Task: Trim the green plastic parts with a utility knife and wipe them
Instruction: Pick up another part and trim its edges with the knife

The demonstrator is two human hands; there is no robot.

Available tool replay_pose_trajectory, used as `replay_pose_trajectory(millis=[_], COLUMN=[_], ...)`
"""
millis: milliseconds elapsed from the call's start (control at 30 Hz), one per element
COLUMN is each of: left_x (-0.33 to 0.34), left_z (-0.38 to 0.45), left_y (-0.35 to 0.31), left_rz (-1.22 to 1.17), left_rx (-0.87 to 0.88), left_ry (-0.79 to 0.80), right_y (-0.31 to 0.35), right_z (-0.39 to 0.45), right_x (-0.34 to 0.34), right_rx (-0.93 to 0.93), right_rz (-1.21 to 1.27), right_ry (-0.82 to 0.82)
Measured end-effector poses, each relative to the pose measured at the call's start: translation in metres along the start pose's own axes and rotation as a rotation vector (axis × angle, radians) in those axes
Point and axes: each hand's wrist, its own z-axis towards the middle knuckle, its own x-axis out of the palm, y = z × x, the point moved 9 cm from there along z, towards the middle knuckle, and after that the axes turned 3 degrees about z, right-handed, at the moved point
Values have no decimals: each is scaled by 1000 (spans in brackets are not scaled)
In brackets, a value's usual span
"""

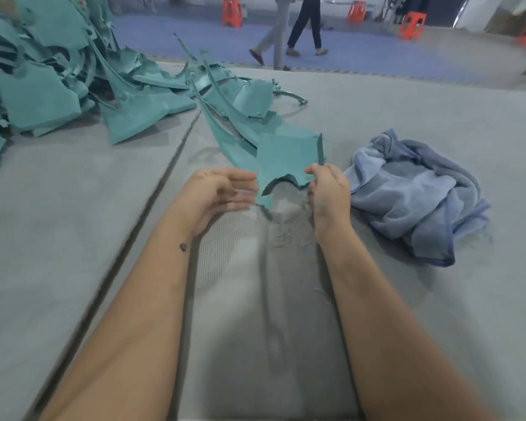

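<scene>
A flat green plastic part (283, 156) with a curved notch in its near edge lies over the grey padded table, its long tail running back toward the pile. My right hand (328, 196) pinches the part's near right corner. My left hand (222, 192) is blurred, its fingers apart and touching the part's near left edge. No utility knife shows. A crumpled blue towel (413, 196) lies just right of my right hand.
A big heap of green plastic parts (52, 71) fills the back left of the table (73, 238). A dark seam (152, 208) runs diagonally across the padding. Fine shavings (286, 232) lie below the part. People walk among orange stools (232, 12) beyond the table.
</scene>
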Motion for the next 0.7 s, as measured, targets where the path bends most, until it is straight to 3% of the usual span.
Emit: replay_pose_trajectory(millis=[133,467,567,700], left_x=[-11,25,29,9], left_z=[4,3,3,3], left_y=[6,-5,-7,-12], left_rz=[52,1022,992,714], left_rx=[-52,104,160,215], left_ry=[-178,-251,-224,-251], right_y=[1,0,0,3], right_z=[-2,-9,-5,1], right_x=[5,22,17,0], right_rx=[-34,-97,-85,-86], right_rz=[-54,-190,-102,-8], right_ry=[48,141,97,-31])
